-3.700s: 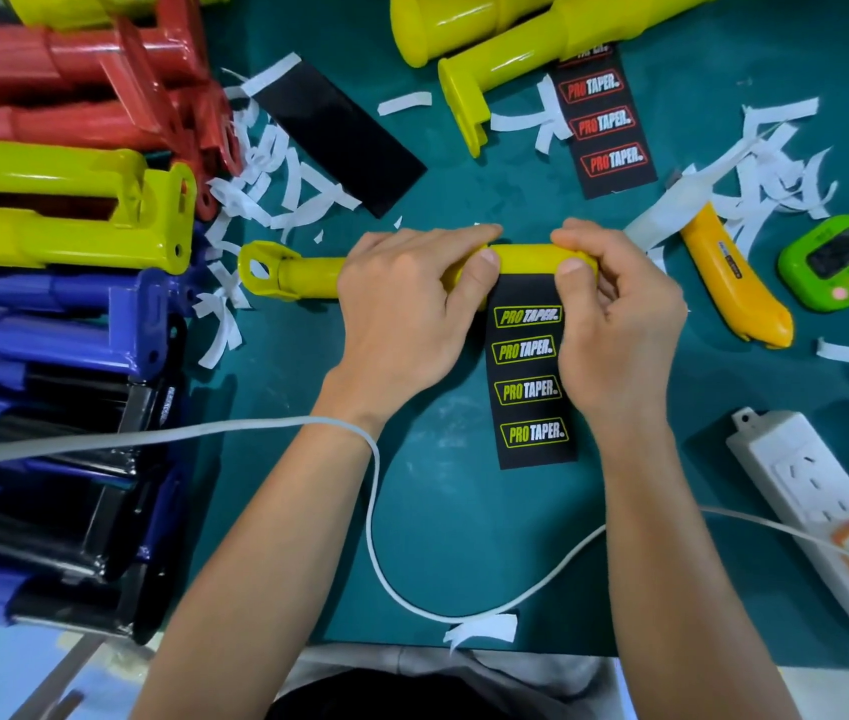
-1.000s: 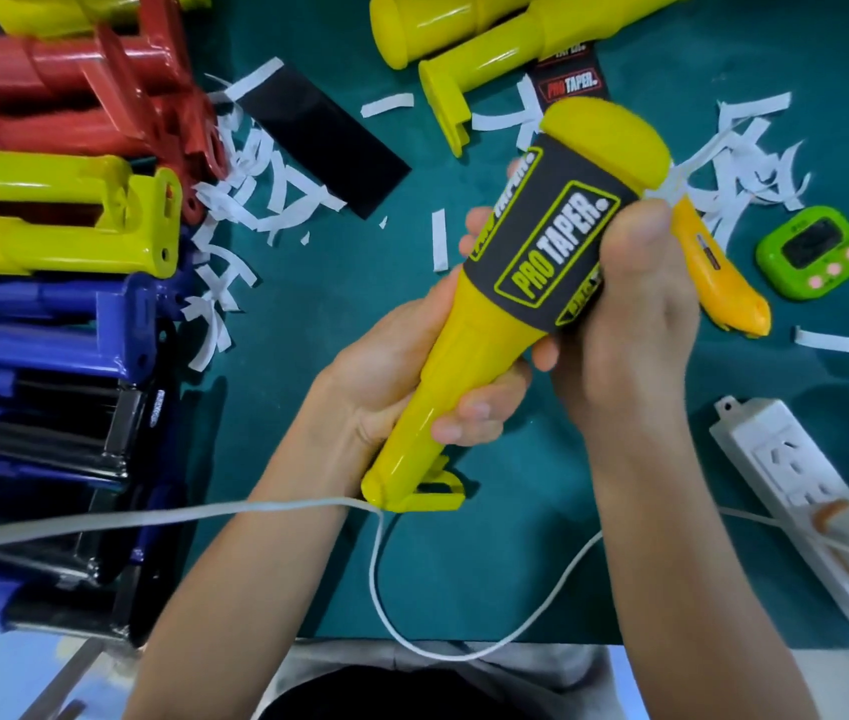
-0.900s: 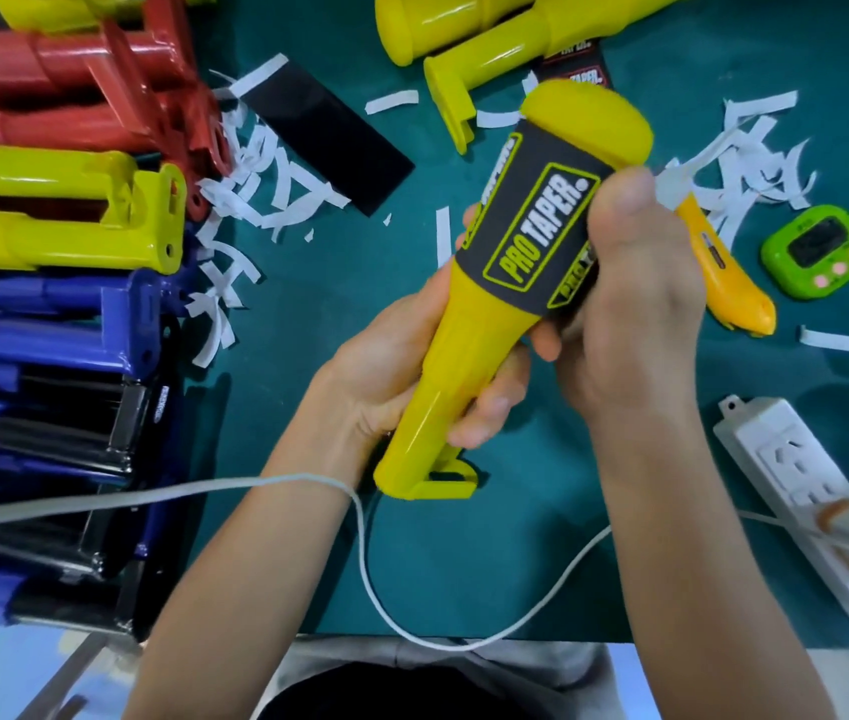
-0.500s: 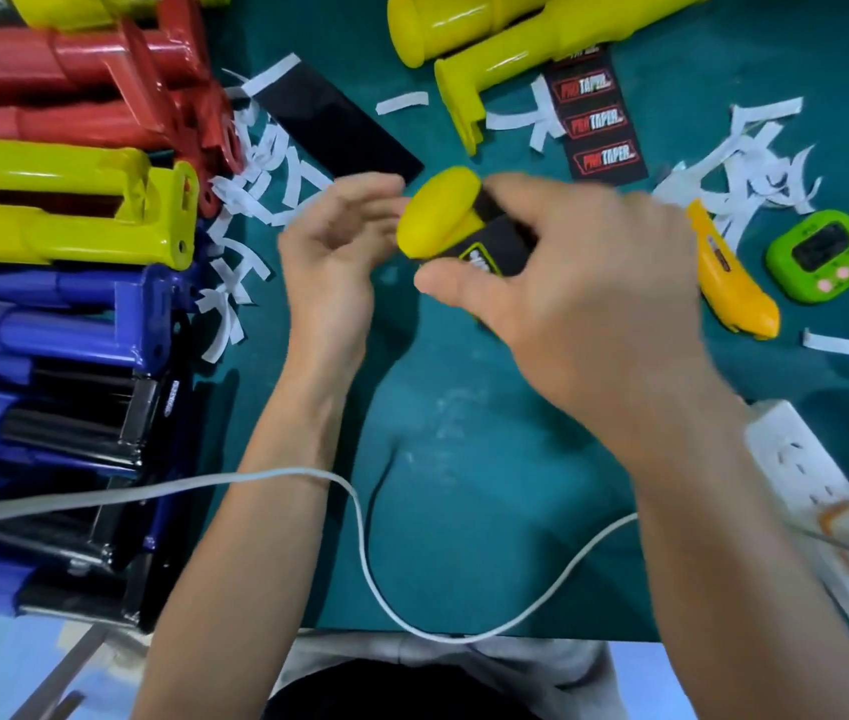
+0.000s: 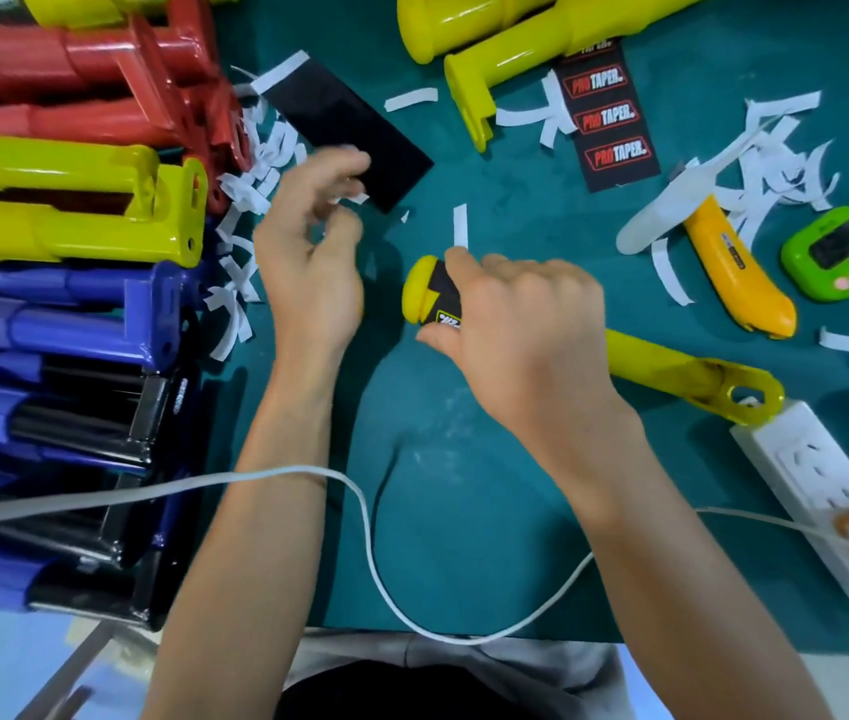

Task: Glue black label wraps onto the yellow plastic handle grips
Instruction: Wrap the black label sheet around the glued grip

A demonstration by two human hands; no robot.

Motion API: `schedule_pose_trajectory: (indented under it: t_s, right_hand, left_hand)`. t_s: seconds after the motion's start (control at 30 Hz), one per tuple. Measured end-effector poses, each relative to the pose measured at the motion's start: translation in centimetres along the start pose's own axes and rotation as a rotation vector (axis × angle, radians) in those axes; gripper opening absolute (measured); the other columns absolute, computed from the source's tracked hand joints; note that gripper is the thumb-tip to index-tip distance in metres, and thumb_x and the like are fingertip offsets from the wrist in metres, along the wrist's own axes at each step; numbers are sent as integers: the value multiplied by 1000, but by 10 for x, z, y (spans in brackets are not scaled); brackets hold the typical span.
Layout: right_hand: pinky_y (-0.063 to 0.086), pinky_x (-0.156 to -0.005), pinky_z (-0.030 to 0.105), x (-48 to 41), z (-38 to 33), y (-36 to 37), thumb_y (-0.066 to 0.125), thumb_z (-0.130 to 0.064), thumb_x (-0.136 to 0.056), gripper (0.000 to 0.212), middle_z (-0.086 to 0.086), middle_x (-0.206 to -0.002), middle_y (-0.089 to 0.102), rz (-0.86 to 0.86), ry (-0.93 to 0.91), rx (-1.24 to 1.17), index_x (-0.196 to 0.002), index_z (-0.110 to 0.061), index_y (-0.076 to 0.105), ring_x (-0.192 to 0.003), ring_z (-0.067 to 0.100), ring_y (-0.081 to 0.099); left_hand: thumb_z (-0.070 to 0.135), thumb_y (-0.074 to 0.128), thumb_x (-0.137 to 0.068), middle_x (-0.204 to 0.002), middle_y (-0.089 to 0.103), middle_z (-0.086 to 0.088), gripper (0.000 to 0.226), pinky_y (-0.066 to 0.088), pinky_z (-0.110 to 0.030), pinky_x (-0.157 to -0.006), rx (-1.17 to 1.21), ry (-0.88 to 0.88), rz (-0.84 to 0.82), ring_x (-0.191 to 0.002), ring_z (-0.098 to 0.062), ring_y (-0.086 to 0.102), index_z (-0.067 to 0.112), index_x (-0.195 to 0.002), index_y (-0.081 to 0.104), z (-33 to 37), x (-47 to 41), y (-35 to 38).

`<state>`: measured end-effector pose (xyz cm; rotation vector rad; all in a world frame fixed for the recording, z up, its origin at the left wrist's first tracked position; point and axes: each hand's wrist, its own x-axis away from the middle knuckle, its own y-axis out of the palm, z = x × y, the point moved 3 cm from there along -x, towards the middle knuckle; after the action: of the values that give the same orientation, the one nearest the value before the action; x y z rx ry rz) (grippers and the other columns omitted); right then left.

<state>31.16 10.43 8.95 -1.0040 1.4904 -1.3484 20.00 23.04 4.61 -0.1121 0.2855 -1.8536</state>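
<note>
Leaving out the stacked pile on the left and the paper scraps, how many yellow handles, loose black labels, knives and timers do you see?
Yellow handles: 3
Loose black labels: 2
Knife: 1
Timer: 1
Total: 7

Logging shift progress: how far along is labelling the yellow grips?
Done: a black label wraps the yellow handle that the right hand grips. In hand: nothing else; the left hand looks empty, though blurred. Left: two bare yellow handles at the top, with a loose label strip by them.
</note>
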Motion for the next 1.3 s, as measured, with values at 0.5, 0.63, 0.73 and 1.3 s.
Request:
schedule_pose_trajectory:
  t_s: [0.5,0.63,0.73,1.3]
  right_hand:
    - [44,-71,36,19,25,27,91,-29,-69,51,-1,-86,67,164,4,-556,-103,-9,59,-78,29,63]
    - [51,-93,43,36,40,25,85,-13,-75,28,6,-122,72,226,-8,-643,-83,-7,59,-115,29,65]
    - [51,-98,44,43,43,27,83,-8,-82,17,4,-126,72,267,60,-760,-79,-6,66,-119,23,63]
    - [49,-89,49,43,28,36,73,-10,-90,21,2,-112,73,383,153,-822,-75,-4,60,-107,23,62]
  left_hand:
    - [-2,72,-80,-152,53,18,68,35,-36,-122,-115,52,-671,-148,-10,42,31,-138,61,-5,43,0]
    - [-1,75,-86,-150,55,19,61,34,-41,-123,-95,55,-635,-147,-10,44,34,-134,64,-8,42,1]
    - [4,79,-84,-151,55,16,61,35,-49,-122,-79,36,-616,-147,-9,44,33,-136,64,-8,44,1]
    - [8,89,-69,-126,73,8,53,45,-47,-115,29,-82,-457,-128,-10,63,35,-113,76,-1,51,4]
